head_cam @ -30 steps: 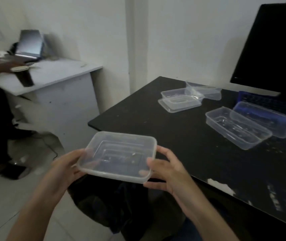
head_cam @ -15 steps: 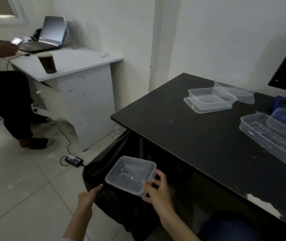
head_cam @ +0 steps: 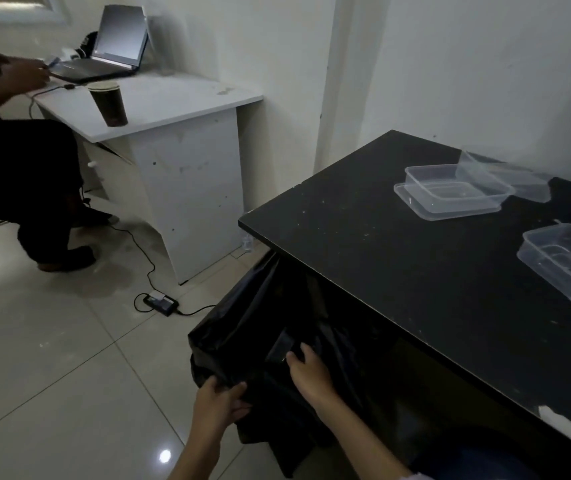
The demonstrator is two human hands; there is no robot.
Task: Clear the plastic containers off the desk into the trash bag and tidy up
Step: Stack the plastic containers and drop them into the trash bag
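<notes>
white desk (head_cam: 180,98), laptop (head_cam: 111,51), paper cup (head_cam: 109,103), power adapter (head_cam: 159,304)

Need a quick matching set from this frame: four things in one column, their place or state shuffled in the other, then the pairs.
Things:
1. dark paper cup
2. open grey laptop
3. black power adapter brick
4. black plastic trash bag

Places or states:
A. on the tiled floor, cable attached
B. near the front edge of the white desk
C. gripped at its rim by the left hand
D. at the back of the white desk

Pairs: 1-B, 2-D, 3-A, 4-C
</notes>
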